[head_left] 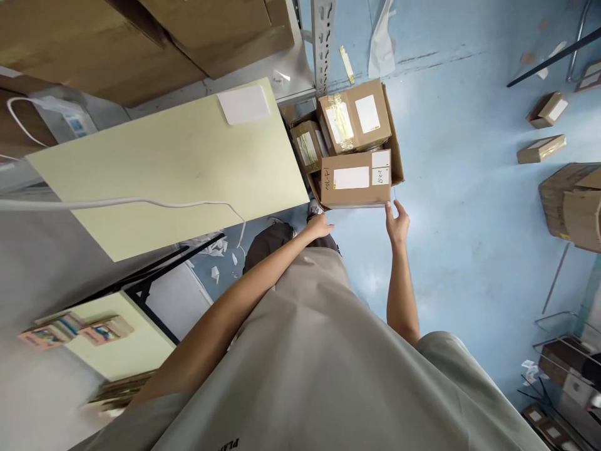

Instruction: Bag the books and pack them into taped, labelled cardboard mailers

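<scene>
Just above the centre of the frame, a labelled carton lies at the near side of an open box, which also holds a larger taped carton and a small taped carton. Your right hand is at the labelled carton's lower right corner, its fingers spread apart, with one fingertip at the corner; whether it presses there cannot be told. Your left hand is just below the lower left corner; its fingers are partly hidden, so you cannot tell whether they are closed or touching the cardboard. To the left, beside the open box, your pale yellow table carries a white rectangular item near its upper edge, and a white cable crosses over it. At the right of the frame, more cartons rest on the blue floor.
</scene>
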Tool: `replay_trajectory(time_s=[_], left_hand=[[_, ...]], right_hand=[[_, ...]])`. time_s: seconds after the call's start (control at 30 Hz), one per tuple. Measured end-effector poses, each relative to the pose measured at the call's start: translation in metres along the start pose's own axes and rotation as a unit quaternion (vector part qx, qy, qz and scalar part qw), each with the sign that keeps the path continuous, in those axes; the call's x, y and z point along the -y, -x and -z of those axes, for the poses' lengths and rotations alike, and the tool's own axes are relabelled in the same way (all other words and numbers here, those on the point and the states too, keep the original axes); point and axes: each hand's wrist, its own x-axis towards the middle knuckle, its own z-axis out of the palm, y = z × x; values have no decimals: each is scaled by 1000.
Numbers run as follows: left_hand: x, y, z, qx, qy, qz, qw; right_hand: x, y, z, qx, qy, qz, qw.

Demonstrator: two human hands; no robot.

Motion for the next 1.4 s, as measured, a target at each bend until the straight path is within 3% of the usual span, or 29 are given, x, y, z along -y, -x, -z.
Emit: replay_trajectory(time_s=[0.13,0.37,0.47,0.57,0.7,0.8,0.93,1.07,1.2,1.4], left_hand=[[11,10,-7,12,-8,-10,1000],[23,28,2,-14,26,-60,998],[23,45,14,-23,110,-83,990],[31,72,32,-14,243,-117,963],[62,124,62,-37,385,-194,902],[104,171,82,-121,438,-239,858],[176,239,95,-258,491,-275,785],[255,302,93,-365,556,-277,694],[329,354,81,-457,604,-276,592],[417,401,61,-555,662,-216,455]], right_hand=[[-13,4,-13,18,15,-42,999],[7,19,-32,63,15,-5,998],[27,24,-33,66,17,28,997],[57,30,-33,61,17,87,994],[119,52,-44,61,-1,187,980],[176,88,-66,81,-28,269,959],[246,164,-113,143,-46,361,920],[297,254,-173,241,-42,439,865],[330,340,-233,339,-14,495,800],[364,439,-307,456,27,565,688]])
